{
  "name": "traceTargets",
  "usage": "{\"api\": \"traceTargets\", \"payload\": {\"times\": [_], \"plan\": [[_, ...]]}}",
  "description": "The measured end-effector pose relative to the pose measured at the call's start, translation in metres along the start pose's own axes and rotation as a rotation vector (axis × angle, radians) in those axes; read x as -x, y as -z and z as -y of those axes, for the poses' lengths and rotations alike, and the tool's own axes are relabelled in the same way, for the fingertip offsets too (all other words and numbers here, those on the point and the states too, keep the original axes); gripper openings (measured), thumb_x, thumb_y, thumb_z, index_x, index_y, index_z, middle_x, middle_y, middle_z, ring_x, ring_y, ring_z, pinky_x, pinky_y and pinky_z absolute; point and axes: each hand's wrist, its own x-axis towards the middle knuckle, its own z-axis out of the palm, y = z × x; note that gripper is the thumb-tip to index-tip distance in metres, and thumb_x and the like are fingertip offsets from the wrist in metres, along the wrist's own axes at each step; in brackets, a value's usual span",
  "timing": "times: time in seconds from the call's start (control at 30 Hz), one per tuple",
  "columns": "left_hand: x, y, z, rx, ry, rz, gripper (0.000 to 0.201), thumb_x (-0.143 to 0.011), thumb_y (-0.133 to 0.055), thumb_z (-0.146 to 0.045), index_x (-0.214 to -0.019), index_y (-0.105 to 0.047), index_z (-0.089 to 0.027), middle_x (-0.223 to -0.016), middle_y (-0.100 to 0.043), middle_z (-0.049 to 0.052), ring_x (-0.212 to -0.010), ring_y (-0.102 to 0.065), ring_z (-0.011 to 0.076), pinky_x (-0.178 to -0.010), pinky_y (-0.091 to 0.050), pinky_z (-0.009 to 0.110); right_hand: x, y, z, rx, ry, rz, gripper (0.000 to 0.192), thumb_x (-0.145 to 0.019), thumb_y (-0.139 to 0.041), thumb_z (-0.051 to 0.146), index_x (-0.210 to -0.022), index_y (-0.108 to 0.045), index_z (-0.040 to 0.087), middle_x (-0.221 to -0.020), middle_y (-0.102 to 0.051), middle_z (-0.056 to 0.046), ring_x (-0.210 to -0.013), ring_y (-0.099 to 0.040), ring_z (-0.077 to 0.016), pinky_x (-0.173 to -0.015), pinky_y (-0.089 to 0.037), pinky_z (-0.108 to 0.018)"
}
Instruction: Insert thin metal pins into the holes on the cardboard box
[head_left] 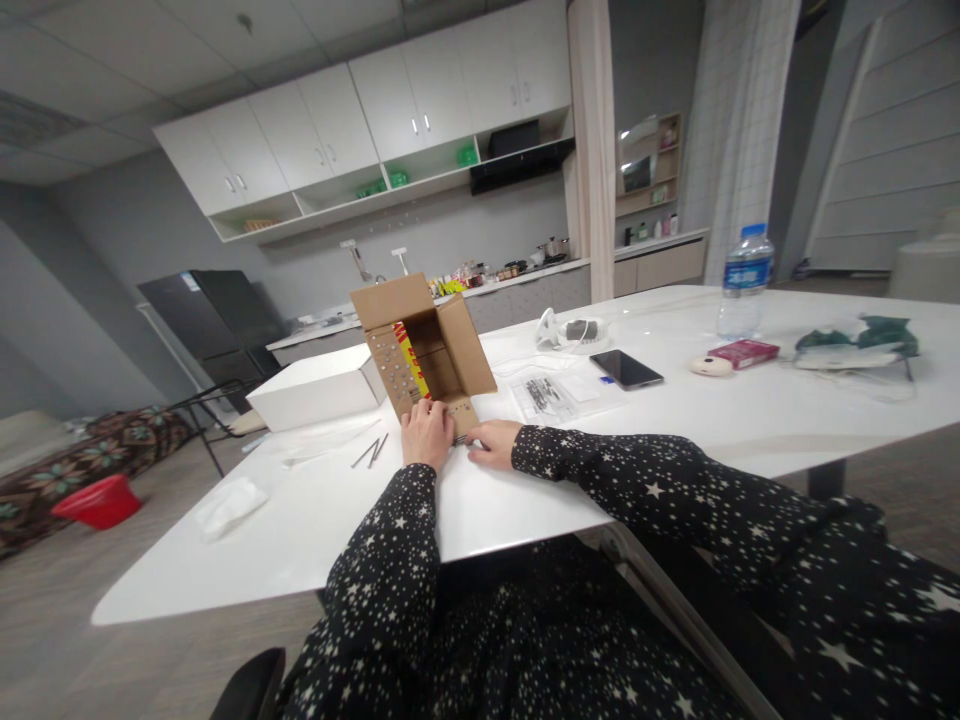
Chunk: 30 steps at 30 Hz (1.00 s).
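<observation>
An open cardboard box (433, 350) stands tilted on the white table in front of me, its flaps spread. Small silvery dots cover its left flap beside a yellow and red strip. My left hand (427, 435) is closed over the box's near flap, fingers curled on the cardboard. Close by on the right, my right hand (493, 443) lies low at the table, its fingers together at the flap's lower edge. Something small and dark shows at those fingertips, too small to name. Two thin metal rods (370, 452) lie left of my left hand.
A white box (319, 388) stands behind on the left, with crumpled white tissue (229, 508) nearer the edge. To the right lie a plastic bag of small parts (551, 398), a dark phone (626, 369), a pink pack (744, 354) and a water bottle (745, 285).
</observation>
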Motion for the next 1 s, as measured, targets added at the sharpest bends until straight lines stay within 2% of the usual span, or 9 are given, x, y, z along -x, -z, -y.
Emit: {"api": "traceTargets", "payload": {"times": [0.33,0.6,0.7,0.83,1.0], "plan": [[0.0004,0.0014,0.0018,0.026,0.017,-0.015,0.026,-0.089,-0.037,-0.031,-0.098,-0.058,-0.02,-0.096,-0.061,0.01,-0.095,-0.052,0.0252,-0.082,-0.034,0.038,-0.0009,-0.0014,-0.0016,-0.003,0.004,0.0,0.036,-0.078,-0.049,0.034,-0.104,-0.066,0.017,-0.081,-0.069,-0.006,-0.08,-0.062,-0.0199,-0.068,-0.042,-0.026],[-0.0033,0.0044,0.0003,0.188,0.013,-0.203,0.021,-0.089,-0.039,-0.029,-0.096,-0.057,-0.019,-0.093,-0.065,0.007,-0.09,-0.056,0.021,-0.08,-0.036,0.034,0.0,-0.0011,-0.0014,-0.003,0.004,-0.003,0.036,-0.078,-0.048,0.035,-0.104,-0.066,0.018,-0.081,-0.069,-0.006,-0.078,-0.062,-0.0196,-0.067,-0.041,-0.026],[-0.0031,0.007,-0.0019,0.267,-0.022,-0.24,0.018,-0.088,-0.042,-0.027,-0.095,-0.057,-0.019,-0.09,-0.065,0.006,-0.084,-0.057,0.0187,-0.08,-0.038,0.033,0.0001,-0.001,-0.0016,-0.005,0.001,0.004,0.035,-0.078,-0.048,0.036,-0.103,-0.067,0.018,-0.081,-0.068,-0.006,-0.078,-0.062,-0.0193,-0.066,-0.041,-0.025],[-0.0012,0.0079,-0.0043,0.362,-0.116,-0.199,0.013,-0.084,-0.046,-0.023,-0.09,-0.057,-0.018,-0.084,-0.062,0.004,-0.079,-0.056,0.0162,-0.079,-0.041,0.03,-0.0008,-0.0013,-0.0025,-0.005,0.005,0.005,0.034,-0.078,-0.048,0.035,-0.101,-0.066,0.019,-0.08,-0.068,-0.005,-0.075,-0.061,-0.0187,-0.064,-0.04,-0.025],[0.0,0.0049,-0.0046,0.391,-0.124,-0.07,0.011,-0.08,-0.049,-0.021,-0.086,-0.057,-0.019,-0.078,-0.06,0.002,-0.073,-0.055,0.0149,-0.076,-0.043,0.029,-0.0018,-0.0035,-0.0045,-0.005,0.014,-0.013,0.031,-0.078,-0.048,0.035,-0.099,-0.065,0.019,-0.078,-0.067,-0.005,-0.073,-0.061,-0.0192,-0.063,-0.04,-0.026]]}}
